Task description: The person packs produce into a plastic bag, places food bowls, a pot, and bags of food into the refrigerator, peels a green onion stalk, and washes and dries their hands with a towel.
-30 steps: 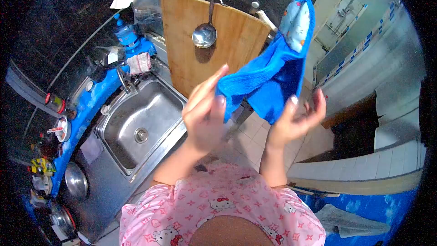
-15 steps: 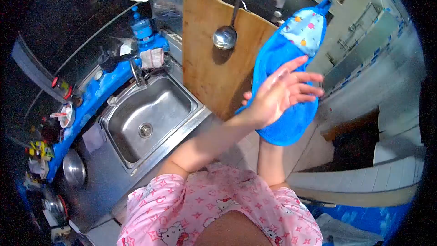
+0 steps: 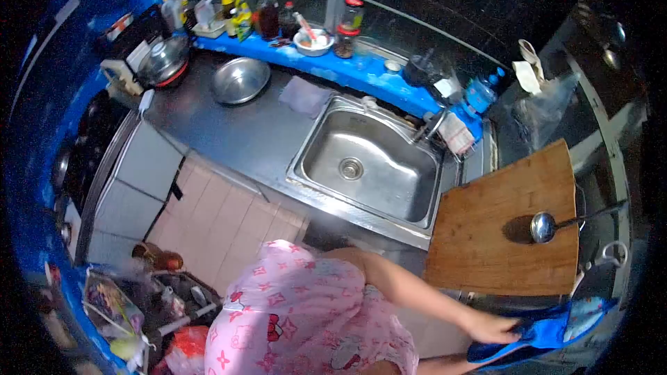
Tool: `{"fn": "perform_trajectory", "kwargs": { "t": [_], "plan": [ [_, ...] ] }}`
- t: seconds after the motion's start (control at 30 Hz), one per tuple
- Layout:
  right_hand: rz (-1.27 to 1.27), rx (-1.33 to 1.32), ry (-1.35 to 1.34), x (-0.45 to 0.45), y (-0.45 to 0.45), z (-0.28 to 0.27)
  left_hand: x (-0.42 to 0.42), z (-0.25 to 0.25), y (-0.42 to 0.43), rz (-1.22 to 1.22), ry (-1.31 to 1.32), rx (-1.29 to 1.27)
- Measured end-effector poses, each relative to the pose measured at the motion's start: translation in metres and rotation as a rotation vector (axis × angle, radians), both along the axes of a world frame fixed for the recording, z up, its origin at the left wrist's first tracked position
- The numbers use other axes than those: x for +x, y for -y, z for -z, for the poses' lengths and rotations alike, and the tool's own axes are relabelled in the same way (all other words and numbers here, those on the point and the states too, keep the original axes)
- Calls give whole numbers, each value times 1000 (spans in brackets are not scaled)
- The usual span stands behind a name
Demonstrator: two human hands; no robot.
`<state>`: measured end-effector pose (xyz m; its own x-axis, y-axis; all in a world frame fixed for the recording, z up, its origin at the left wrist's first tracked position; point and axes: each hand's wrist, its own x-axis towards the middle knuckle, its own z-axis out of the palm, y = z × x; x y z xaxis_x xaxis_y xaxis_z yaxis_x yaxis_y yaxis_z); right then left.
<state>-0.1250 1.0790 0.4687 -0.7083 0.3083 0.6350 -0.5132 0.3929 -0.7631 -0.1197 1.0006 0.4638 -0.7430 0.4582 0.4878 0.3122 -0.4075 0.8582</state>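
Note:
A blue hand towel (image 3: 549,333) with a pale printed top hangs at the lower right, below the hook (image 3: 615,253). My left hand (image 3: 495,327) reaches across to it, fingers closed on the blue cloth. My right forearm (image 3: 445,364) shows at the bottom edge and runs to the towel's underside. The towel hides my right hand, so its fingers do not show. Close by, a large wooden cutting board (image 3: 500,236) stands with a metal ladle (image 3: 543,227) hanging in front of it.
A steel sink (image 3: 306,160) is set in the counter, with a grey cloth (image 3: 304,96) and metal basin (image 3: 240,81) to its left. Bottles and a bowl (image 3: 314,42) line the blue ledge (image 3: 375,69). A rack (image 3: 156,305) of bags stands at lower left.
The view has swung left, so sink and towel appear further right and rotated. My left hand, earlier spread open in front of the towel, is now closed on it.

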Motion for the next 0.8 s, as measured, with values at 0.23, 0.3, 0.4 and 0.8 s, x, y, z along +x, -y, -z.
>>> {"fn": "perform_trajectory", "kwargs": {
  "t": [0.23,0.3,0.4,0.8],
  "plan": [
    [113,-73,-60,-17,15,-10,-25,-23,-33,-683,281,388],
    [-60,-221,-333,-2,26,-24,-44,-22,1,-282,353,584],
    [-458,-323,-499,0,21,-20,-34,-19,2,-18,310,505],
    [-390,-411,-233,-19,5,-1,-37,-25,-13,-422,302,240]
  ]
}}
